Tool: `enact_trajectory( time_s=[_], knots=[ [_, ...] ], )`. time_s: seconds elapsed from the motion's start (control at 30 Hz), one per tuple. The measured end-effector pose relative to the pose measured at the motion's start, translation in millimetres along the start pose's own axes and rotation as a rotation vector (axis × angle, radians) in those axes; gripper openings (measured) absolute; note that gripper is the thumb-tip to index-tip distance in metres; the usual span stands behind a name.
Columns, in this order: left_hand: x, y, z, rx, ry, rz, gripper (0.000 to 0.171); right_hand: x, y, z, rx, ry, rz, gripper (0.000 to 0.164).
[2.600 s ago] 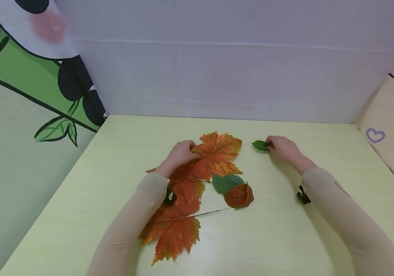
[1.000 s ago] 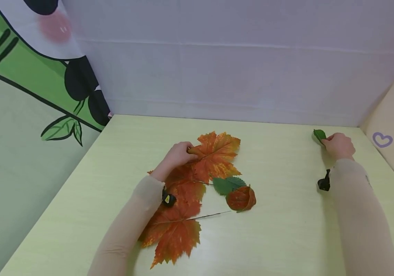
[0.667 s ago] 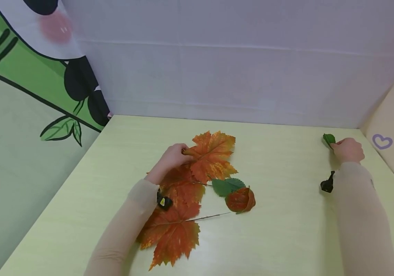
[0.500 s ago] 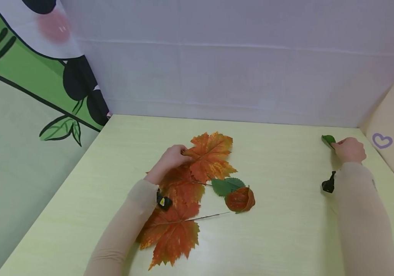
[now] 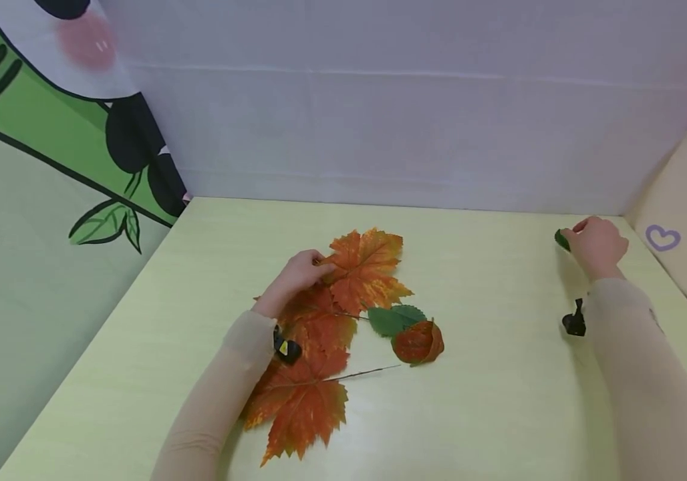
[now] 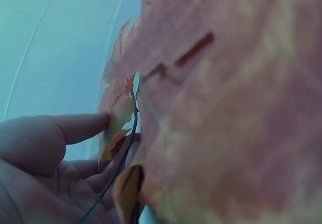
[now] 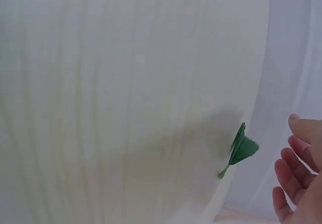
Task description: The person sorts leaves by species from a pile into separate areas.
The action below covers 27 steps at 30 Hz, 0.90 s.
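Note:
My left hand (image 5: 300, 272) pinches the edge of an orange maple leaf (image 5: 373, 270) at the table's middle. In the left wrist view the thumb (image 6: 85, 127) presses that leaf's edge, while another leaf (image 6: 231, 113) fills the right side. More red-orange maple leaves (image 5: 304, 394) lie overlapping under and below the left forearm. Toward the far right corner, my right hand (image 5: 601, 247) hovers with loosely bent fingers. A small green leaf (image 7: 242, 151) rests on the table apart from those fingers in the right wrist view; the hand partly covers it from the head.
A green leaf (image 5: 387, 321) and a curled reddish-brown leaf (image 5: 418, 343) lie together right of the maple leaves. One thin stem (image 5: 367, 372) points toward them. A pale cloth wall (image 5: 403, 133) stands behind the table (image 5: 488, 401).
My right hand carried the small green leaf rightward to the far corner, then let it go and lifted slightly. My left hand shifted a little left, drawing the top maple leaf with it.

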State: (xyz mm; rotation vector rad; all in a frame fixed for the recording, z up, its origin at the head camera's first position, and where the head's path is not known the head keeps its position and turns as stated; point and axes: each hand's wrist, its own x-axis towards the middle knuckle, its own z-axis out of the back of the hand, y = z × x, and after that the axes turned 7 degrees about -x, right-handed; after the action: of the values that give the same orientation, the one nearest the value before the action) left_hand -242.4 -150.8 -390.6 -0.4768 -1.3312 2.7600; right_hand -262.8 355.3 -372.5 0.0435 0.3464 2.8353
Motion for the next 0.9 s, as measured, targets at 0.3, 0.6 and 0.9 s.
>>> enact_trajectory(
  time_s=[0.3, 0.6, 0.9],
  knots=[
    [4.0, -5.8, -2.3, -0.019, -0.079, 0.024, 0.041, -16, 52, -9, 0.134, 0.036, 0.181, 0.049],
    [8.4, 0.6, -2.3, -0.15, -0.056, 0.081, 0.049, -45, 99, -22, 0.162, 0.126, 0.362, 0.036],
    [7.8, -0.2, 0.3, -0.158, -0.033, 0.089, 0.048, -74, 142, -32, 0.165, 0.18, 0.503, 0.023]
  ],
)
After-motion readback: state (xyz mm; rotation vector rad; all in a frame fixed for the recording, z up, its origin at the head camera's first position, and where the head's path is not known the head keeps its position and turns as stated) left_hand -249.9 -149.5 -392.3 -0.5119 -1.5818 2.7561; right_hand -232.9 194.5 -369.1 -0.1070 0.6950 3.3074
